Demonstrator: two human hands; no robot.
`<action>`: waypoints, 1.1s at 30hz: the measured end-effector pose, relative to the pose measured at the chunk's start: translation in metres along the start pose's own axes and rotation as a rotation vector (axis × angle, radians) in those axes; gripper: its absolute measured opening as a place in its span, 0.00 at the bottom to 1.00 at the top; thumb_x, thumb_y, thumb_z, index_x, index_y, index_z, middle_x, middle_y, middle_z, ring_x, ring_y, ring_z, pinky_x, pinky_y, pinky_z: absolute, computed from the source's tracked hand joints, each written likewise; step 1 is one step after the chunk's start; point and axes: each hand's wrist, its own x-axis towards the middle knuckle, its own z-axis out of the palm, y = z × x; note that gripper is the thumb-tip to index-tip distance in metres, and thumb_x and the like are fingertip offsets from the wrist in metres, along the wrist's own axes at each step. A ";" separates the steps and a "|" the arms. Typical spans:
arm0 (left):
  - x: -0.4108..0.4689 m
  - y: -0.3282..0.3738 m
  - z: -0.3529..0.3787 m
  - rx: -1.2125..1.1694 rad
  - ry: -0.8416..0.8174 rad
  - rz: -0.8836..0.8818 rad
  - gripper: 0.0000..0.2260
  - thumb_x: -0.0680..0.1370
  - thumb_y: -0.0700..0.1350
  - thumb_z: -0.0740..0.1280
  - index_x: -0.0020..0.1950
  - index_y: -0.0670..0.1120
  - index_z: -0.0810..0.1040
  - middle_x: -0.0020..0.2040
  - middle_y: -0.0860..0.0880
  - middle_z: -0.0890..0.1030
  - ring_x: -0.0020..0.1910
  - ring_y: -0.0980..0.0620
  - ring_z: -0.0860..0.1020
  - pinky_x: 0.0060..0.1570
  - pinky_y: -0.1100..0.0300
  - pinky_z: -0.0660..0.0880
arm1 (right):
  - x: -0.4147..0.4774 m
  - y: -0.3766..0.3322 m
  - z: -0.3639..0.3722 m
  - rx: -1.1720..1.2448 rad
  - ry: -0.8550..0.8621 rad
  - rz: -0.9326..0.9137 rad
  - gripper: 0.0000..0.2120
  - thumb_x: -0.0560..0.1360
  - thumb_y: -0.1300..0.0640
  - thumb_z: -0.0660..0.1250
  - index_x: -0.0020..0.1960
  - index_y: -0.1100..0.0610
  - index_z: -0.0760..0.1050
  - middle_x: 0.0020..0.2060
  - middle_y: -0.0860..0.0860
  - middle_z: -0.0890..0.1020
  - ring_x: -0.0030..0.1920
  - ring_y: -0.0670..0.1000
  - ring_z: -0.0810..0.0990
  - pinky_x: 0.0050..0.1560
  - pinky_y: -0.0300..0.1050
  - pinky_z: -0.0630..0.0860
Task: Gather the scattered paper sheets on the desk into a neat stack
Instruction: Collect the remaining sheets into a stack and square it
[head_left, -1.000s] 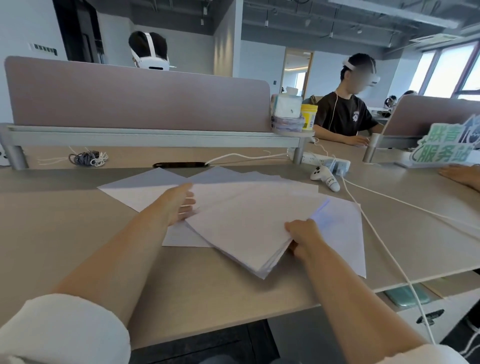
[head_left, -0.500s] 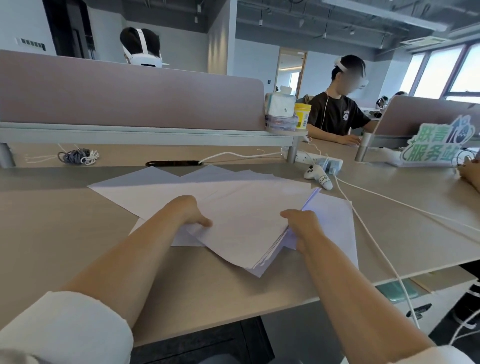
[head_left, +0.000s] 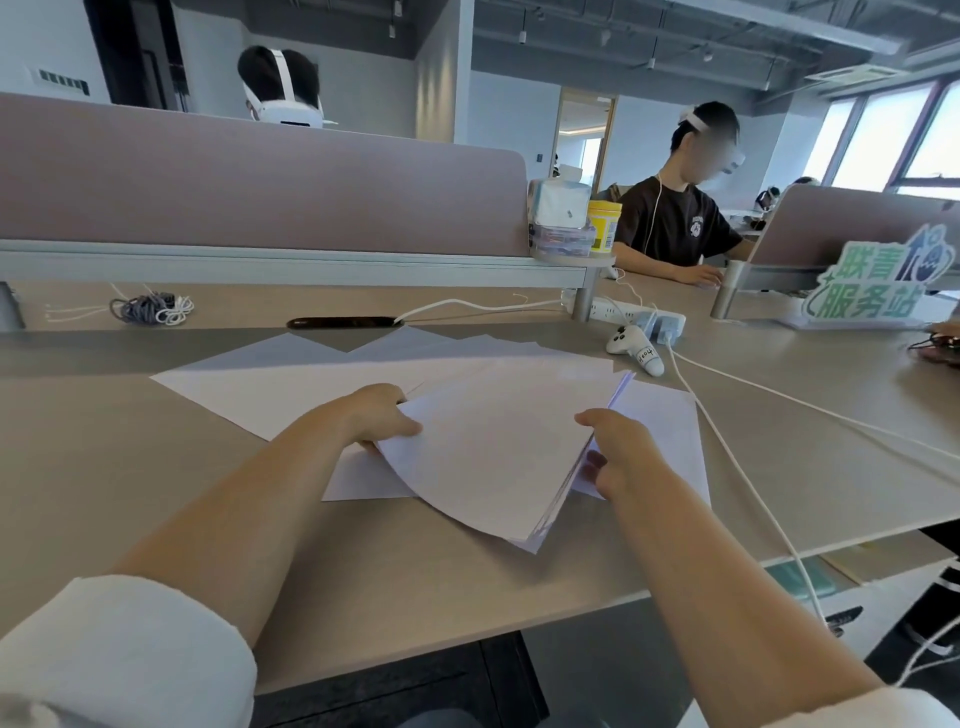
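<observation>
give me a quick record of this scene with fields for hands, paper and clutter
left hand: pinches the stack's left edge, thumb on top
right hand: grips the stack's right edge
stack: fanned, edges uneven, on the desk
loose sheets: spread flat behind and under the stack
clutter: controller and cable to the right
task state: not yet neat

L hand (head_left: 382, 418) & R hand (head_left: 615, 449) grip paper stack (head_left: 493, 457) on desk (head_left: 104, 467).
</observation>
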 end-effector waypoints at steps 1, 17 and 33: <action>-0.002 0.001 0.000 -0.037 0.005 0.026 0.08 0.79 0.45 0.64 0.54 0.44 0.70 0.51 0.46 0.73 0.46 0.48 0.74 0.32 0.62 0.72 | 0.000 0.001 0.000 -0.007 -0.007 -0.008 0.05 0.76 0.63 0.65 0.46 0.61 0.68 0.37 0.58 0.72 0.35 0.55 0.73 0.49 0.56 0.78; -0.025 -0.036 -0.030 -1.205 0.362 -0.194 0.05 0.81 0.38 0.58 0.57 0.41 0.69 0.44 0.46 0.77 0.26 0.58 0.79 0.19 0.72 0.68 | -0.006 0.023 0.086 0.134 -0.555 -0.212 0.21 0.76 0.41 0.60 0.61 0.55 0.68 0.58 0.57 0.77 0.50 0.56 0.81 0.52 0.49 0.77; -0.031 -0.094 -0.070 -1.164 0.566 -0.329 0.14 0.79 0.45 0.62 0.63 0.42 0.72 0.36 0.48 0.67 0.43 0.47 0.68 0.42 0.58 0.65 | 0.019 0.047 0.211 0.036 -0.532 -0.138 0.14 0.79 0.72 0.53 0.57 0.57 0.68 0.42 0.53 0.77 0.40 0.49 0.76 0.29 0.40 0.79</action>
